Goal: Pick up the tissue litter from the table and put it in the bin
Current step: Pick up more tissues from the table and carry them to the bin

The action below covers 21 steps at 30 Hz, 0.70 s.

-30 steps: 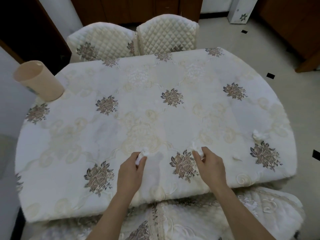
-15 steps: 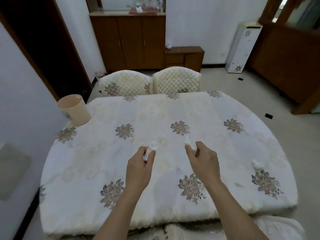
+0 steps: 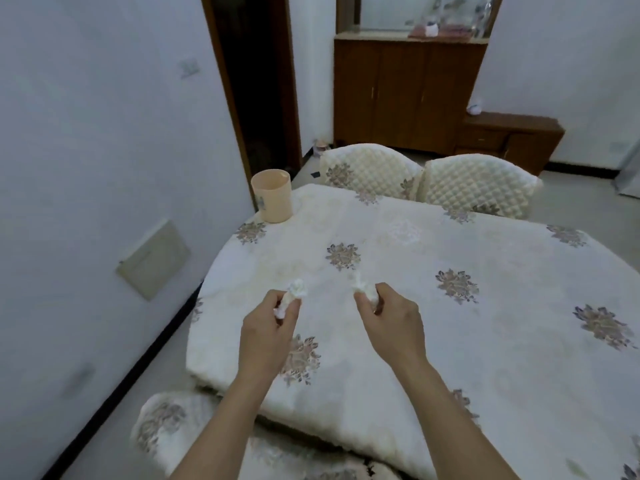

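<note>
floral-clothed counter spreads below. left hand pinches one tissue wad, right hand pinches a second wad, both held above it. bin stands at the far left corner, nearer the left hand.

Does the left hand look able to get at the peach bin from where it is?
Probably, with a forward stretch: the left hand, pinching a tissue wad, has only bare tablecloth between it and the bin at the far left corner.
</note>
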### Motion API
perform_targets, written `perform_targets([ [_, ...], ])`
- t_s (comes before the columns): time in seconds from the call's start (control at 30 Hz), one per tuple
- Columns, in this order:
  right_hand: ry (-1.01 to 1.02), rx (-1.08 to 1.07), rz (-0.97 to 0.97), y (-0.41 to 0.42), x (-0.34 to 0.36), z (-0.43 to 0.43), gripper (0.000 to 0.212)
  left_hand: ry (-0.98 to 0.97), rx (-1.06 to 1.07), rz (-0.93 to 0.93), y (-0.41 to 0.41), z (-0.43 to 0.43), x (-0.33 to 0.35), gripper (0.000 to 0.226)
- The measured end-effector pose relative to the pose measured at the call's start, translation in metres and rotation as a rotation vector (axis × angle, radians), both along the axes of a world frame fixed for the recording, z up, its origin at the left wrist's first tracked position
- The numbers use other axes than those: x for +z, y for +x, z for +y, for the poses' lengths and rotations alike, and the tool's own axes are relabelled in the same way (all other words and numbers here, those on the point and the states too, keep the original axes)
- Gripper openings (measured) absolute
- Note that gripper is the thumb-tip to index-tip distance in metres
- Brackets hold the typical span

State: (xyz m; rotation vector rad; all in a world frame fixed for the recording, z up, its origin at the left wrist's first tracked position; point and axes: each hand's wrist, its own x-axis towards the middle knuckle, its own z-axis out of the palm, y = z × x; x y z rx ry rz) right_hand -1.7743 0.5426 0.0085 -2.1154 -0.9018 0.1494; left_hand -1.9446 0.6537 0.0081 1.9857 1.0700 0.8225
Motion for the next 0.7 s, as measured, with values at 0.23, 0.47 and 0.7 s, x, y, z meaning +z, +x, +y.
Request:
perform_targets([
  [0.23, -0.013, 0.316, 0.024, -0.062, -0.010, 0.052, 0.048, 0.001, 0.303, 0.024, -0.083, -0.004, 0.004, 0.017],
  [0.47, -0.020, 0.590, 0.031, -0.145, -0.016, 0.088, 0.048, -0.004, 0.577, 0.030, -0.173, -0.019, 0.000, 0.018],
  [0.7, -0.004, 0.770, -0.007, -0.212, -0.015, 0.118, 0.048, -0.028, 0.790, -0.008, -0.238, -0.020, -0.006, 0.023],
])
